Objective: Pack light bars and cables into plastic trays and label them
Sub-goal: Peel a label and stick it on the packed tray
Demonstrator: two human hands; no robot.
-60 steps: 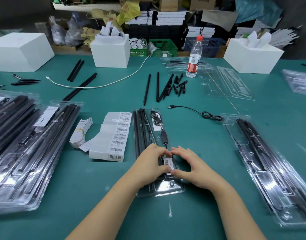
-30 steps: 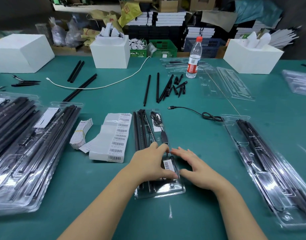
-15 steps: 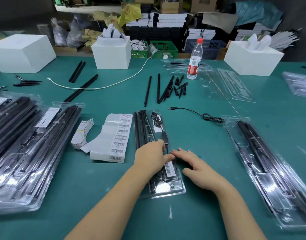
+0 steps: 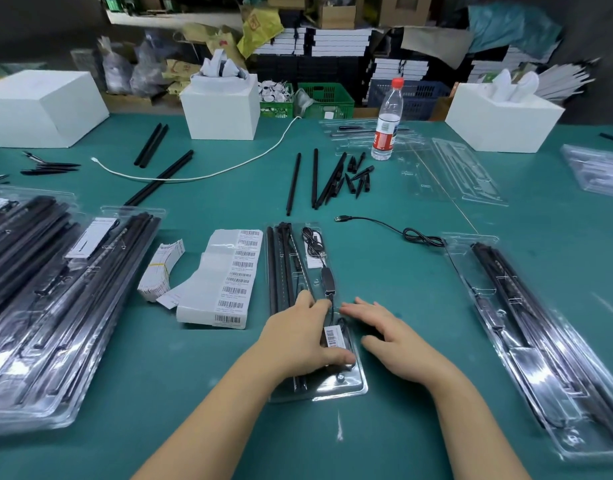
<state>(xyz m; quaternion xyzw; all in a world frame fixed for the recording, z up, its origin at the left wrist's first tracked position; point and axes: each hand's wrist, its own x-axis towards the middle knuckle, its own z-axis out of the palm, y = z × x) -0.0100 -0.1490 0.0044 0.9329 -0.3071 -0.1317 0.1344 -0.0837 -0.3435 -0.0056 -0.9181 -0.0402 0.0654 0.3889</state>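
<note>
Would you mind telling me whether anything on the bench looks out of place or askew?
Only small things: a black USB cable lies loose on the table instead of in a tray, and short black tips are scattered near the water bottle. Nothing looks spilled or damaged.

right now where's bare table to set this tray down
Bare green table lies between the center tray and the right-hand tray, below the loose USB cable. The left is crowded: label sheets, packed tray stacks.
</note>
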